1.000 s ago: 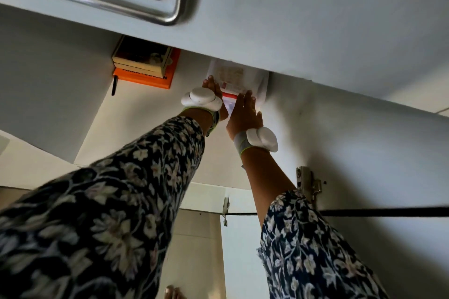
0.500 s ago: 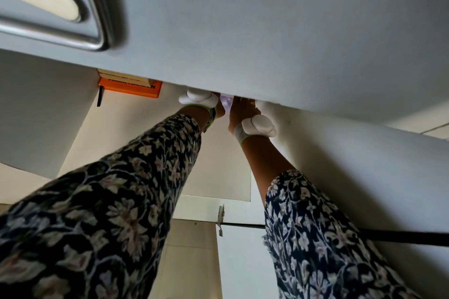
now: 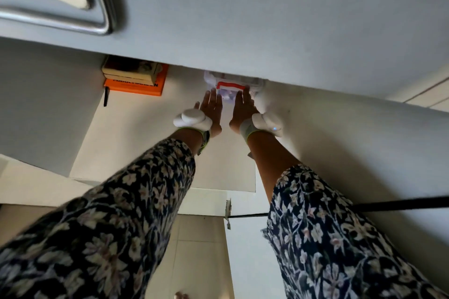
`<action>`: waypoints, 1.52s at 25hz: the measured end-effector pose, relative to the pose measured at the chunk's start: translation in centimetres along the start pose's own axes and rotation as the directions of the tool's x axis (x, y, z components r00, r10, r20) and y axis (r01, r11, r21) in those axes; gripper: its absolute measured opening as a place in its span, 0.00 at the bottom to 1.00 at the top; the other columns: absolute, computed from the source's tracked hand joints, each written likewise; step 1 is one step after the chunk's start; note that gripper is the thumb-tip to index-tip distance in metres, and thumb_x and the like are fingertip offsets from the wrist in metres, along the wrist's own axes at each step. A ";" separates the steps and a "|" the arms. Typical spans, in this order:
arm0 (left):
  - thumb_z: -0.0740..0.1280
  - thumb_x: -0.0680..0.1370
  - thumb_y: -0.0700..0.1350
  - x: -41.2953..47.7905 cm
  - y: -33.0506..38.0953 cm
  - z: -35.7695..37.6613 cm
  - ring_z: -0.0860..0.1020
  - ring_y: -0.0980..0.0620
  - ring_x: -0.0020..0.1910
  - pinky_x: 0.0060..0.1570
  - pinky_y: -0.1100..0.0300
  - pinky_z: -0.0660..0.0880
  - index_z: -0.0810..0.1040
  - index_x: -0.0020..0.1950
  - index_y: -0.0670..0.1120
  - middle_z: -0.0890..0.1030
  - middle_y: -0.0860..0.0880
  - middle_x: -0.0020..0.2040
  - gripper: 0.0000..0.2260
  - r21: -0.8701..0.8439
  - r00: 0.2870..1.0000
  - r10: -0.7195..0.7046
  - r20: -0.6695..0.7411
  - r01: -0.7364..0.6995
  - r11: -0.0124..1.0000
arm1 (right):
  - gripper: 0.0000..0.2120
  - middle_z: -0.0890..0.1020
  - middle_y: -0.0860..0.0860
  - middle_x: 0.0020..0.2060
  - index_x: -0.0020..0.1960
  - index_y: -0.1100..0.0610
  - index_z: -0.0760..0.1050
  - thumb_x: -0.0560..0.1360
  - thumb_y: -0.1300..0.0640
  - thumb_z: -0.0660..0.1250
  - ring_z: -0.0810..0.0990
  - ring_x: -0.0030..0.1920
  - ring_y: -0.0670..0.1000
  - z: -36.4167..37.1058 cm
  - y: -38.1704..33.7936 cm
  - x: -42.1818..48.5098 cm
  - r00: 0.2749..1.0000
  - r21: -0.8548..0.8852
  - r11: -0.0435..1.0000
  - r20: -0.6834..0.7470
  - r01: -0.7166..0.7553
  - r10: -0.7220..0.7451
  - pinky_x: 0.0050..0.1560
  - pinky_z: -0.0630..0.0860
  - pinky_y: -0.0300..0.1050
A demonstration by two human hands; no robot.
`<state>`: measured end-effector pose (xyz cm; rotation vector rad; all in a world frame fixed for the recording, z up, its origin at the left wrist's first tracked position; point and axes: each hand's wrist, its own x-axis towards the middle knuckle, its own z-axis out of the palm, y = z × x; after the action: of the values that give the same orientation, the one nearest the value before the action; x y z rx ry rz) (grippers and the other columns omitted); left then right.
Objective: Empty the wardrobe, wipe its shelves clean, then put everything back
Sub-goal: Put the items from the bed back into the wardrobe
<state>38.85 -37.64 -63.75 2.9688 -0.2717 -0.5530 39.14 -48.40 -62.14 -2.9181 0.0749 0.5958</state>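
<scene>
The wardrobe (image 3: 267,19) fills the top of the view with its grey panel, a metal handle (image 3: 103,7) at the far left. Two floral sleeves (image 3: 136,201) reach up into it along a cream inner panel (image 3: 136,143). A stack of books (image 3: 134,80), the orange one largest, sits to the left against the grey edge. Right of them, half tucked under that edge, lies a clear plastic packet (image 3: 232,85) with a red band. The left hand (image 3: 211,107) and right hand (image 3: 243,108) press flat on its near end, side by side, fingers straight, each grip released. A white wrist band (image 3: 192,118) sits on each arm.
</scene>
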 end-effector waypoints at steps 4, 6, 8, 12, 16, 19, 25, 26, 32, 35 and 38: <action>0.56 0.79 0.44 -3.2 -0.2 1.0 0.58 0.45 0.75 0.74 0.51 0.53 0.64 0.73 0.45 0.63 0.43 0.74 0.21 -0.165 0.995 -0.039 0.088 0.053 0.985 | 0.30 0.57 0.57 0.74 0.76 0.58 0.52 0.78 0.55 0.61 0.62 0.72 0.60 1.5 -0.6 -3.4 1.000 0.088 0.996 0.013 0.019 -0.020 0.70 0.64 0.53; 0.57 0.79 0.43 -5.5 -1.2 1.0 0.69 0.43 0.68 0.68 0.54 0.63 0.71 0.68 0.45 0.72 0.43 0.68 0.18 -0.304 0.992 -0.080 0.096 0.106 0.947 | 0.24 0.64 0.56 0.68 0.72 0.57 0.60 0.78 0.55 0.61 0.68 0.67 0.60 2.2 -1.0 -5.8 1.000 0.156 0.988 0.005 0.010 -0.011 0.66 0.68 0.54; 0.57 0.79 0.42 -7.2 -1.8 1.5 0.72 0.42 0.65 0.64 0.55 0.68 0.73 0.66 0.44 0.74 0.42 0.66 0.16 -0.391 0.987 -0.122 0.107 0.155 0.907 | 0.21 0.67 0.56 0.66 0.70 0.57 0.64 0.78 0.55 0.60 0.70 0.65 0.58 2.9 -1.0 -7.1 1.000 0.270 0.963 -0.008 -0.009 0.012 0.65 0.69 0.51; 0.56 0.79 0.43 -13.1 -2.7 3.0 0.76 0.42 0.60 0.60 0.56 0.72 0.79 0.59 0.42 0.79 0.42 0.60 0.15 -0.525 0.971 -0.217 0.098 0.236 0.818 | 0.17 0.76 0.55 0.62 0.67 0.57 0.70 0.79 0.55 0.59 0.73 0.63 0.54 4.3 -2.1 -12.9 1.000 0.493 0.870 -0.015 -0.013 0.023 0.62 0.67 0.41; 0.59 0.78 0.43 -21.8 -2.3 5.4 0.77 0.41 0.58 0.61 0.50 0.73 0.81 0.54 0.42 0.82 0.42 0.56 0.13 -0.798 0.956 -0.237 0.173 0.277 0.536 | 0.10 0.81 0.56 0.55 0.57 0.54 0.76 0.78 0.56 0.61 0.78 0.58 0.56 6.4 -3.5 -20.5 0.994 0.743 0.666 -0.009 -0.064 0.106 0.63 0.71 0.47; 0.60 0.78 0.44 -29.2 -2.4 6.4 0.79 0.42 0.55 0.59 0.51 0.74 0.80 0.52 0.44 0.82 0.44 0.54 0.11 -0.822 0.960 -0.177 0.217 0.277 0.497 | 0.07 0.83 0.55 0.51 0.52 0.50 0.77 0.77 0.56 0.62 0.81 0.53 0.56 9.3 -4.2 -28.2 0.985 0.822 0.558 0.019 -0.115 0.174 0.60 0.75 0.50; 0.61 0.78 0.44 -40.6 -2.6 7.7 0.80 0.42 0.52 0.58 0.51 0.75 0.79 0.49 0.47 0.82 0.43 0.53 0.07 -0.808 0.964 -0.110 0.242 0.263 0.527 | 0.08 0.82 0.55 0.44 0.49 0.52 0.77 0.75 0.64 0.63 0.80 0.45 0.54 13.0 -5.0 -42.9 0.931 0.950 0.244 0.104 -0.197 0.349 0.41 0.74 0.38; 0.61 0.78 0.44 -42.4 -2.1 7.9 0.80 0.42 0.52 0.58 0.52 0.75 0.80 0.50 0.46 0.83 0.43 0.51 0.08 -0.792 0.965 -0.086 0.249 0.254 0.555 | 0.09 0.81 0.55 0.44 0.48 0.51 0.77 0.75 0.64 0.63 0.80 0.44 0.53 13.7 -5.0 -45.3 0.928 0.949 0.243 0.106 -0.201 0.356 0.41 0.74 0.39; 0.61 0.76 0.46 -52.6 4.6 11.8 0.81 0.43 0.45 0.55 0.48 0.77 0.80 0.46 0.44 0.80 0.48 0.37 0.10 -0.743 0.928 0.129 0.349 0.190 0.642 | 0.11 0.82 0.50 0.42 0.43 0.47 0.76 0.75 0.62 0.62 0.81 0.44 0.53 18.6 -0.9 -61.0 0.835 0.943 0.174 0.153 -0.283 0.528 0.56 0.77 0.51; 0.60 0.78 0.40 -57.9 9.5 13.9 0.80 0.45 0.44 0.56 0.49 0.77 0.78 0.46 0.44 0.82 0.45 0.43 0.08 -0.713 0.897 0.225 0.381 0.130 0.688 | 0.13 0.82 0.49 0.42 0.42 0.42 0.74 0.75 0.60 0.62 0.80 0.43 0.51 21.7 2.1 -68.8 0.785 0.929 0.167 0.171 -0.330 0.596 0.54 0.78 0.49; 0.62 0.75 0.45 -63.6 15.0 16.7 0.81 0.43 0.46 0.56 0.50 0.77 0.78 0.45 0.45 0.82 0.43 0.45 0.06 -0.674 0.830 0.388 0.400 -0.020 0.739 | 0.10 0.83 0.51 0.47 0.49 0.48 0.78 0.76 0.60 0.61 0.81 0.49 0.52 24.0 5.3 -78.3 0.675 0.927 0.103 0.183 -0.360 0.715 0.54 0.75 0.45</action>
<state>-28.00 -41.15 -55.15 2.0298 -0.3670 -1.1464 -42.55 -48.24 -53.88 -1.6388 1.2056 0.0123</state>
